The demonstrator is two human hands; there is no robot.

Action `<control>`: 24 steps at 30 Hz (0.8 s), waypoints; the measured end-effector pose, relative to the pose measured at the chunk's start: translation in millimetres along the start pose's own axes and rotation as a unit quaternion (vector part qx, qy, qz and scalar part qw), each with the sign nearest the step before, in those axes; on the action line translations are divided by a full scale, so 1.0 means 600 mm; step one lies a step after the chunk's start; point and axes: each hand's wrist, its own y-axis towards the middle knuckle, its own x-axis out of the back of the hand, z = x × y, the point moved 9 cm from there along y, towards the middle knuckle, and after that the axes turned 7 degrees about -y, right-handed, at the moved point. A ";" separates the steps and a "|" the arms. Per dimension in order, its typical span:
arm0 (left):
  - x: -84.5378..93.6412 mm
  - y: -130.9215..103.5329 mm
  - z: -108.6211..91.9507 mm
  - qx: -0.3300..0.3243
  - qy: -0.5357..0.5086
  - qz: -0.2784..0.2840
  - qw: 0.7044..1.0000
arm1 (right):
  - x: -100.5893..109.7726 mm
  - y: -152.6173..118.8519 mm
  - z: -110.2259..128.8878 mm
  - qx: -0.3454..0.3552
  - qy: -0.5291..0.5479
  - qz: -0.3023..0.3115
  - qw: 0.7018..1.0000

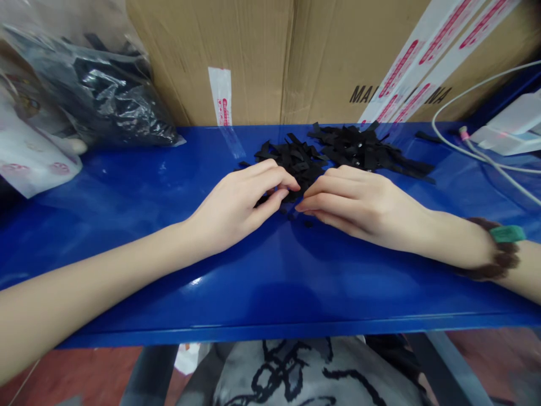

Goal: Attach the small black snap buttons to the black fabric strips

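Observation:
Over the near edge of a heap of short black fabric strips, my left hand is closed, thumb and forefinger nearly meeting in a pinch. My right hand comes in from the other side with its fingers bunched and pointing at the left fingertips. Whatever either pinch holds is too small or too hidden to make out. Behind my right hand lies a second heap of black strips, with small shiny spots on some of them. A few tiny black bits sit just below the fingertips.
A large cardboard box stands along the back of the blue table. At the left are a clear plastic bag of black pieces and a white patterned wrapper. A white cable and a whitish plastic object lie at the right.

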 end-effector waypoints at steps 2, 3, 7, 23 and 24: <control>0.002 0.001 0.000 0.001 -0.002 -0.006 1.000 | 0.001 -0.001 0.000 0.002 0.002 -0.004 1.000; 0.002 0.002 -0.001 0.001 -0.002 -0.007 1.000 | 0.001 -0.001 0.000 0.003 0.002 -0.005 1.000; 0.002 0.002 -0.001 -0.001 -0.001 -0.009 1.000 | 0.001 -0.002 -0.004 -0.005 0.001 -0.008 1.000; 0.001 0.001 0.002 -0.008 0.005 -0.005 1.000 | 0.003 0.002 0.001 -0.001 -0.013 -0.005 1.000; 0.001 0.002 0.000 -0.010 0.006 -0.005 1.000 | 0.003 0.002 0.002 0.002 -0.012 -0.008 1.000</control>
